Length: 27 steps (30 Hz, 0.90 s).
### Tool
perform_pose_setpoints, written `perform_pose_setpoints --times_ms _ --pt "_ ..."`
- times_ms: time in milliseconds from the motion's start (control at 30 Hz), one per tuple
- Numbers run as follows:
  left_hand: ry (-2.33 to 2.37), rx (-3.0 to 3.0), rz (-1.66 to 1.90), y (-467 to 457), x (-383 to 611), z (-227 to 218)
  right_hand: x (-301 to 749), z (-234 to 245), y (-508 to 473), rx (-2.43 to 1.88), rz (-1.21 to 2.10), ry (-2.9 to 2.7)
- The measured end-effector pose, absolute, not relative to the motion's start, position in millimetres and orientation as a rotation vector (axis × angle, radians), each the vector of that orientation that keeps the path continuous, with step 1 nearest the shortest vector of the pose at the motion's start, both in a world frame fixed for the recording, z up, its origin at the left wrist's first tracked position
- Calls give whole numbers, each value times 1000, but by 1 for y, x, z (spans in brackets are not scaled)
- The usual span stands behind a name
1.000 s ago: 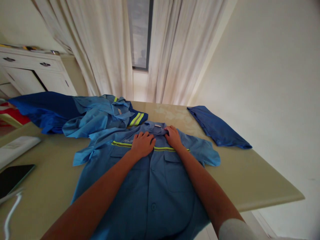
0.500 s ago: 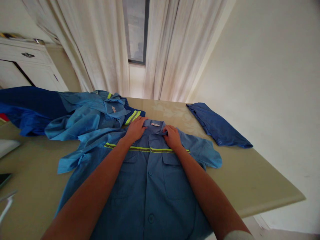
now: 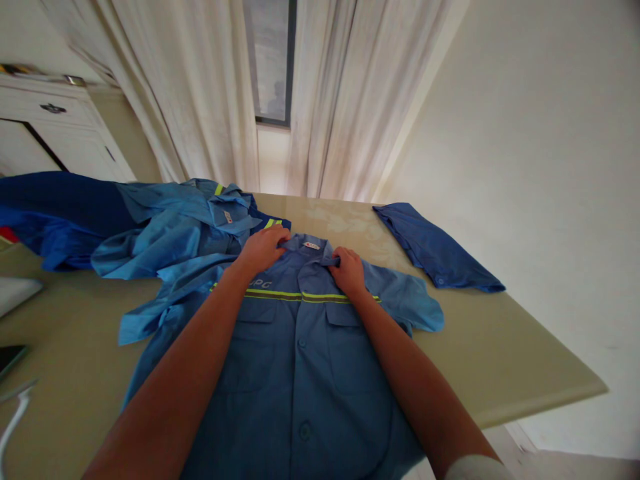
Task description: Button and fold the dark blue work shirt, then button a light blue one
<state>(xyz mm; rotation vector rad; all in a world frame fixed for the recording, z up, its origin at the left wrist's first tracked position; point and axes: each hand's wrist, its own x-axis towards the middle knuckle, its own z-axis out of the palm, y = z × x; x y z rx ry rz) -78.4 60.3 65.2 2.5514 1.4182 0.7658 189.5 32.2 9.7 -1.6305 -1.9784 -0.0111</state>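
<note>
A blue short-sleeved work shirt [image 3: 310, 360] lies front up before me, its collar at the far end and a yellow-grey stripe across the chest. Buttons run down the middle, between two flapped chest pockets. My left hand [image 3: 264, 248] is at the left side of the collar, its fingers closed at the cloth edge. On the other side, my right hand [image 3: 347, 270] pinches the right collar tip. A white label [image 3: 311, 245] shows inside the neck, between the hands.
Other blue work clothes [image 3: 170, 227] are heaped at the left. Folded dark blue cloth [image 3: 435, 250] lies at the right by the wall. A dark phone-like object [image 3: 10, 359] and a white cable [image 3: 15, 420] are on the table [image 3: 530, 367] at left. Curtains [image 3: 200, 87] hang behind.
My left hand has moved slightly left and outward along the collar, uncovering lettering on the chest. My right hand remains at the collar tip, shifted slightly.
</note>
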Motion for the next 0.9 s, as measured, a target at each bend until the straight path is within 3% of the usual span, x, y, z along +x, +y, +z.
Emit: perform_pose_setpoints --times_ms 233,367,667,833,900 --pt "1211 2380 1059 64 -74 57 191 6 34 -1628 -65 -1972" --pt "1074 2377 1036 66 -76 59 192 5 35 -1649 -92 -1941" --pt "1294 2340 1398 56 -71 63 191 6 28 -1309 10 -2109" --pt "1273 2233 1411 56 -67 63 188 8 26 -1536 38 -2003" --pt "1257 2221 1216 57 -68 62 188 9 25 -1635 6 -1885"
